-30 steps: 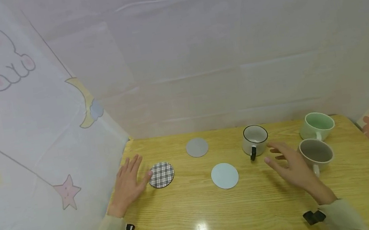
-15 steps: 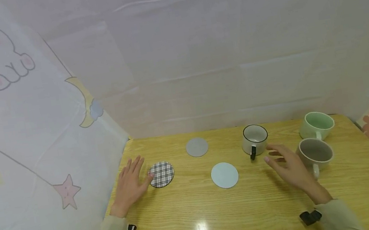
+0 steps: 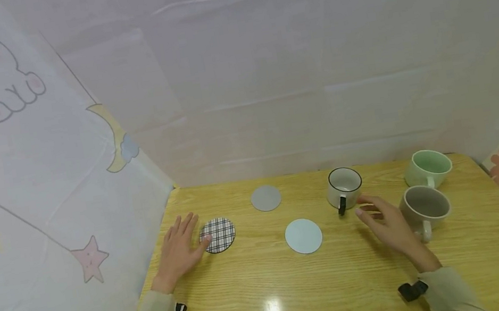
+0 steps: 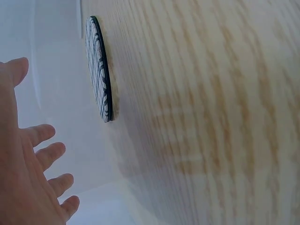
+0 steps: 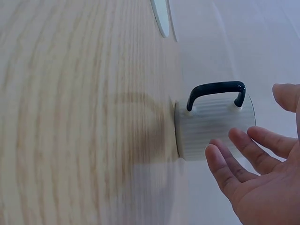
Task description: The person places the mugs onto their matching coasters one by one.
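My left hand [image 3: 178, 253] is above the table's left side, fingers spread and holding nothing. Its thumb overlaps the edge of a round plaid coaster [image 3: 221, 237] in the head view; in the left wrist view the hand stands off the plaid coaster [image 4: 98, 70]. My right hand [image 3: 388, 226] has its fingers loosely bent beside a white mug [image 3: 344, 189] with a black rim and black handle. In the right wrist view, the fingertips overlap the ribbed side of the white mug [image 5: 215, 124], and nothing is in the grasp.
A grey coaster [image 3: 265, 198] and a pale blue coaster [image 3: 303, 236] lie mid-table. Right of my right hand stand a grey-beige mug [image 3: 424, 209] and, behind it, a green mug [image 3: 428, 169]. Cloth walls [image 3: 260, 95] enclose the wooden table [image 3: 308, 292].
My left hand has shifted slightly right, its thumb further over the plaid coaster. My right hand has drifted a little left, nearer the white mug. The mugs and coasters stay put.
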